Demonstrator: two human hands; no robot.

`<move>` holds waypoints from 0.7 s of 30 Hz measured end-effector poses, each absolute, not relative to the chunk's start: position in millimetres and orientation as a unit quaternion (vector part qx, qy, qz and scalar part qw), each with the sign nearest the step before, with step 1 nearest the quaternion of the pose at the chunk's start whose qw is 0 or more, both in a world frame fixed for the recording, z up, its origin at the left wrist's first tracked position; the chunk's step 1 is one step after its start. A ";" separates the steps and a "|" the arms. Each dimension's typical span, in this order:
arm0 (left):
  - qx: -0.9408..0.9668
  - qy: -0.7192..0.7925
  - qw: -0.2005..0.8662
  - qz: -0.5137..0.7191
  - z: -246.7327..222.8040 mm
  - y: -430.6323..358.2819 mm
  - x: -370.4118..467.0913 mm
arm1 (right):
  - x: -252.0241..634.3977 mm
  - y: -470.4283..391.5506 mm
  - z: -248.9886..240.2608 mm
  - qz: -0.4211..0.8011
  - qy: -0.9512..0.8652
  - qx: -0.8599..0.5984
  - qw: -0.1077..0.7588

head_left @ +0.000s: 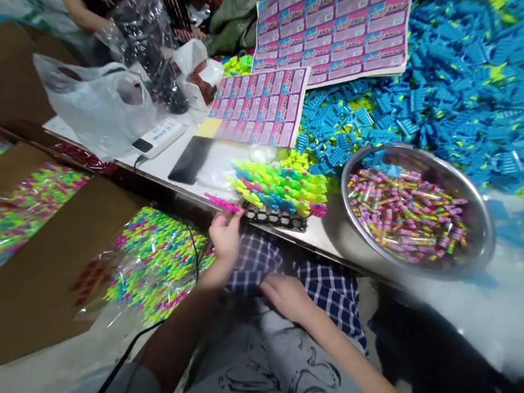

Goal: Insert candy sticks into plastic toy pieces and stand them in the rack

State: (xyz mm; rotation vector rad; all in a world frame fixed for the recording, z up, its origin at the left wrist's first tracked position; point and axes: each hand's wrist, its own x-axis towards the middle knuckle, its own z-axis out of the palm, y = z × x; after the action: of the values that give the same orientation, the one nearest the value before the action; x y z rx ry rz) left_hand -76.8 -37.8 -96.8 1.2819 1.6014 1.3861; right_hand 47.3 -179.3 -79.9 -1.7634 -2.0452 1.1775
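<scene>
My left hand (226,235) is at the table's front edge, thumb and fingers pinched on a pink plastic piece (219,202). Right beside it stands a black rack (282,220) with rows of bright green, yellow, blue and pink plastic pieces (282,188) stacked on it. My right hand (286,295) is low over my lap, against the checked shorts (332,286). Its fingers curl together, and what they hold, if anything, is hidden.
A steel bowl (485,231) of small wrapped candies stands right, before a heap of blue plastic parts (468,87). Printed label sheets (258,104) lie behind the rack. Bagged colourful pieces (155,260) sit in a carton at left. Another person's arm (86,15) shows at back left.
</scene>
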 end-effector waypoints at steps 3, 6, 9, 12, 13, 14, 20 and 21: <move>0.499 0.623 0.299 0.523 -108.0 -30.9 -75.5 | 48.0 -187.3 -80.0 0.397 -0.701 -0.588 0.070; 0.508 0.634 0.274 0.514 -115.3 -30.3 -73.7 | 50.7 -191.9 -83.2 0.406 -0.704 -0.579 0.072; 0.513 0.642 0.250 0.512 -118.2 -29.3 -71.8 | 54.4 -192.8 -87.4 0.408 -0.705 -0.574 0.082; 0.517 0.644 0.232 0.515 -119.6 -27.4 -70.6 | 57.4 -192.5 -92.4 0.398 -0.713 -0.570 0.094; 0.520 0.643 0.227 0.514 -120.1 -27.0 -70.9 | 58.2 -192.5 -94.4 0.396 -0.715 -0.568 0.096; 0.526 0.642 0.221 0.512 -120.7 -26.8 -71.8 | 58.9 -192.7 -96.4 0.394 -0.718 -0.565 0.097; 0.626 0.609 0.181 0.452 -120.7 -27.2 -86.4 | 60.9 -194.4 -106.3 0.412 -0.724 -0.545 0.091; 0.644 0.603 0.175 0.438 -119.7 -26.8 -88.9 | 60.8 -194.2 -107.1 0.417 -0.720 -0.548 0.087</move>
State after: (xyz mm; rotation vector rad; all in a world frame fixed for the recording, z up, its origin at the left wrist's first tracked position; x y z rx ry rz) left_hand -88.9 -26.8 -119.7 1.8246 1.7082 1.2408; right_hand 60.8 -194.2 -107.1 -1.6336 -2.1434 1.2426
